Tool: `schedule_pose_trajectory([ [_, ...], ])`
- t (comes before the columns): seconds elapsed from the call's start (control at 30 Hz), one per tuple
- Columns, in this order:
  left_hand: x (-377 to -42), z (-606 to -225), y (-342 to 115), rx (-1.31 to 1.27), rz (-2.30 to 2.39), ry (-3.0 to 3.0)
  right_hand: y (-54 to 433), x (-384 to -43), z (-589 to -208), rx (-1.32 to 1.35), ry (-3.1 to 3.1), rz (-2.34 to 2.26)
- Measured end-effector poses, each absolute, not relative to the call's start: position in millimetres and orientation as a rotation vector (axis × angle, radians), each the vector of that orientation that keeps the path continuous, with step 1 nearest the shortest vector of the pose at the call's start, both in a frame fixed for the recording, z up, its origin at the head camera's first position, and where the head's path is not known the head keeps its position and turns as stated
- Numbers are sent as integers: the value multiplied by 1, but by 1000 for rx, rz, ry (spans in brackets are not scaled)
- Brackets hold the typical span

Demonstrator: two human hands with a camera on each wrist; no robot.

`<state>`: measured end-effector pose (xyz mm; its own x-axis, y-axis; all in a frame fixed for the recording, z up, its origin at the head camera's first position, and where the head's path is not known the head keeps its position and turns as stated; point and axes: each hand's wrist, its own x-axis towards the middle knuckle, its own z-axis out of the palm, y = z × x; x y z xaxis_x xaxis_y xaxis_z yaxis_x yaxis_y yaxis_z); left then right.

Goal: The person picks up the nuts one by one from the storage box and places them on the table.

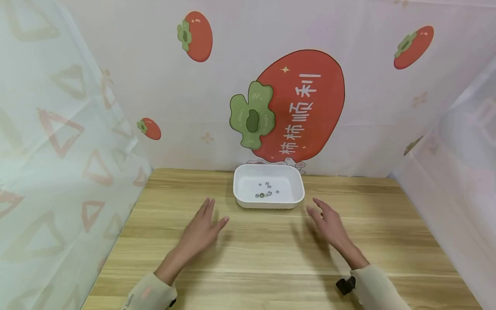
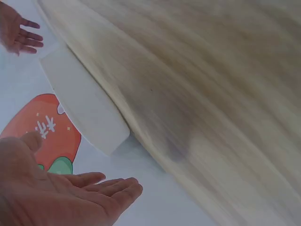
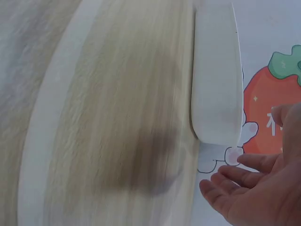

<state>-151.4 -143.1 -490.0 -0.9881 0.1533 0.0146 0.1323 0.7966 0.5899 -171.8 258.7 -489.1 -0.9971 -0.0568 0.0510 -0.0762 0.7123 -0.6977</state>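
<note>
- Your left grip [image 1: 199, 231] and right grip [image 1: 329, 224] are spread, holding nothing, either side of the tub [image 1: 269, 205] on the worktop [image 1: 255, 262].
- Metal bits [image 1: 261, 195] lie inside it.
- This looks like pre-contact; taking hold likely calls for bringing both inward.

The left hand [image 1: 199, 234] is raised left of the tub [image 1: 269, 205] and nearer the person, its fingers [image 1: 206, 209] straight, its thumb [image 1: 222, 223] spread toward the tub's near left corner. The right hand [image 1: 329, 226] is raised just beside the tub's near right corner, its fingers [image 1: 325, 207] relaxed and slightly bent. The left arm [image 1: 153, 290] and right arm [image 1: 377, 286] slant inward toward the tub, sleeved up to bare wrists [image 1: 169, 268].
</note>
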Motion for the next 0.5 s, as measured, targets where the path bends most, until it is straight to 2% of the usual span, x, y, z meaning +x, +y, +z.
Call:
schedule_pose_trajectory([
  [0.5,-192,-495,-113,-6,1687,2426,236,-203,-490,-160,-2582,1907],
])
